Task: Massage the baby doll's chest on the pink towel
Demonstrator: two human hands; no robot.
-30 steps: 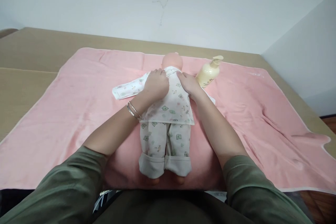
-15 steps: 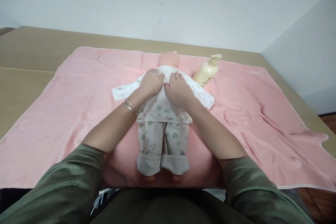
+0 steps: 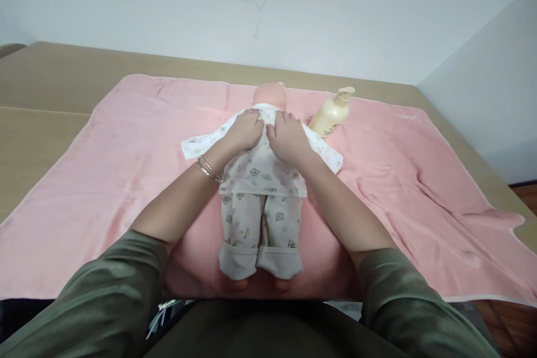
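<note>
A doll (image 3: 269, 94) in a white printed top (image 3: 262, 176) and matching trousers (image 3: 283, 215) with rolled cuffs lies in the middle, its head away from me and its sleeves spread to both sides. My left hand (image 3: 247, 129), below two silver bangles (image 3: 208, 169) on the wrist, rests on the upper left of the top. Beside it my right hand (image 3: 289, 137) lies on the upper right of the top. Both palms face down with the fingers laid on the cloth, and neither hand holds anything.
The doll lies on a pink blanket (image 3: 138, 140) spread over a wooden table (image 3: 54, 78). A cream pump bottle (image 3: 330, 116) leans at the doll's upper right, next to the right sleeve. Behind the table stands a pale wall (image 3: 168, 5).
Both hands have moved slightly outward and up on the doll's top, and the gap between them is a little wider. The doll and bottle look unmoved.
</note>
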